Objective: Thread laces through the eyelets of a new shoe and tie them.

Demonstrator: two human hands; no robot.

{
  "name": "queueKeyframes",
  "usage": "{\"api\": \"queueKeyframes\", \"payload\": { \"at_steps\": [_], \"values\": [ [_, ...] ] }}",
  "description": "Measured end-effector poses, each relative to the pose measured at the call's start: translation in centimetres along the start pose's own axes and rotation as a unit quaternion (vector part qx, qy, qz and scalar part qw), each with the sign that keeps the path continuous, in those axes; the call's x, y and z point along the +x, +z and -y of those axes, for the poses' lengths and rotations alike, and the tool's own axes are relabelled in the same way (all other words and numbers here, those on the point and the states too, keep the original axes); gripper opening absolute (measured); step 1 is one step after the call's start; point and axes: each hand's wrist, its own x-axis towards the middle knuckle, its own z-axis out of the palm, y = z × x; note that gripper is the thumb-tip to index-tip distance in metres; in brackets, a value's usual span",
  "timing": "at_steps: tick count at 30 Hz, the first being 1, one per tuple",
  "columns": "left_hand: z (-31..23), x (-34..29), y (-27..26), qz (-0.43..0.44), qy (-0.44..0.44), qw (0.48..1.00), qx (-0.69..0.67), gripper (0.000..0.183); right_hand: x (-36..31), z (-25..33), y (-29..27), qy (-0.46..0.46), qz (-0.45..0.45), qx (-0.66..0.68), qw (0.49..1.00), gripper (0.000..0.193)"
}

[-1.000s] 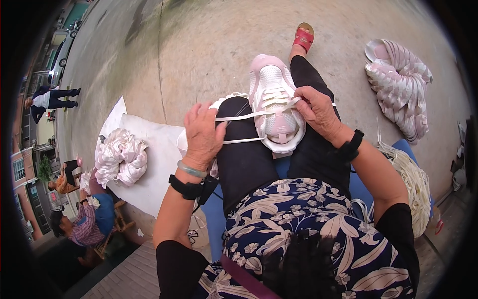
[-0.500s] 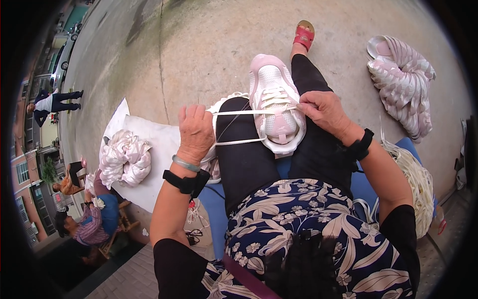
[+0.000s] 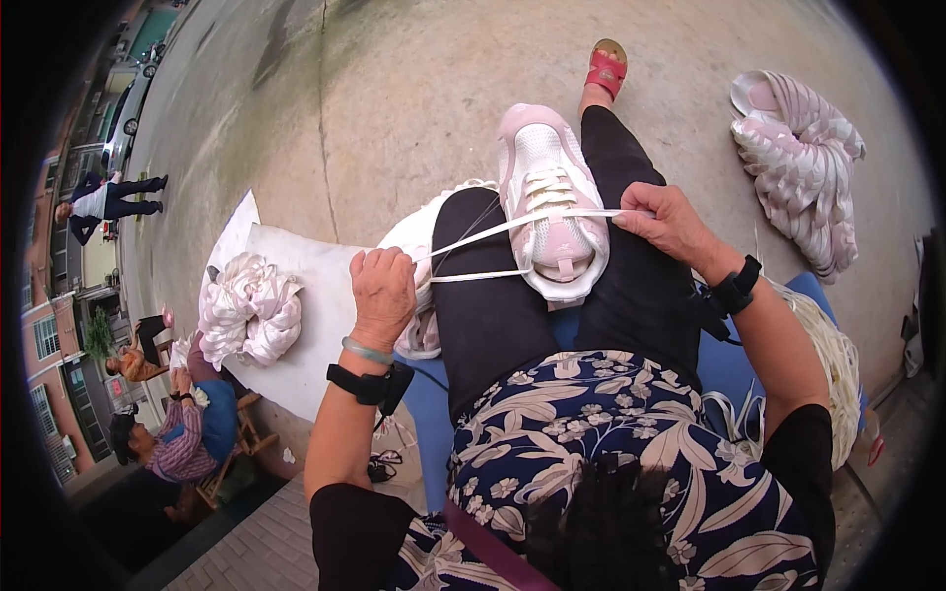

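Note:
A pink and white sneaker [image 3: 547, 163] rests on my thighs, its toe pointing away from me. White shoelace [image 3: 483, 236] crosses its lower eyelets, and one strand runs left from the tongue area into my left hand [image 3: 382, 294], whose fingers are curled closed. A second strand stretches from the shoe's left side toward the same hand. On the right, my right hand [image 3: 670, 225] pinches a lace end drawn out taut from the shoe. The tongue and heel opening face me.
Left of my leg, a ring of bundled pink-white shoe parts [image 3: 249, 310] lies on a white sheet [image 3: 320, 266]. Another curved stack of them [image 3: 796, 167] is on the floor at right. A bundle of cream laces [image 3: 823, 364] sits by my right arm. A co-worker [image 3: 182, 438] sits at far left.
My right hand has moved slightly right, pulling the lace end out from the shoe. The left-hand strand now slants, and my left hand has dropped a little toward me.

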Motion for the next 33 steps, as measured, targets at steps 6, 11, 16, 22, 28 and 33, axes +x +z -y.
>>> {"api": "queueKeyframes", "payload": {
  "at_steps": [6, 11, 16, 22, 28, 33],
  "values": [
    [-2.6, 1.7, -2.3, 0.011, -0.052, 0.977, -0.208, 0.009, -1.2, 0.0, 0.2, -0.192, -0.107, -0.241, 0.945, 0.019],
    [-2.5, 2.2, -3.6, 0.011, -0.038, 0.971, -0.237, 0.006, -1.7, 0.2, -0.2, -0.180, -0.097, -0.289, 0.935, 0.013],
    [-0.2, 0.1, -4.6, -0.003, -0.026, 0.987, -0.158, 0.005, -3.8, -1.7, -3.4, -0.211, -0.103, -0.324, 0.916, 0.012],
    [2.9, -4.0, -5.1, 0.210, -0.196, 0.932, -0.220, 0.011, -8.5, -5.4, -9.9, -0.161, -0.155, -0.419, 0.880, 0.012],
    [8.8, -8.1, -4.6, 0.149, -0.225, 0.947, -0.171, 0.013, -13.8, -8.5, -18.4, -0.093, -0.263, -0.469, 0.838, 0.016],
    [12.5, -9.5, -4.1, 0.063, -0.281, 0.955, -0.069, 0.020, -14.1, -9.9, -21.3, -0.049, -0.376, -0.355, 0.854, 0.014]
  ]
}}
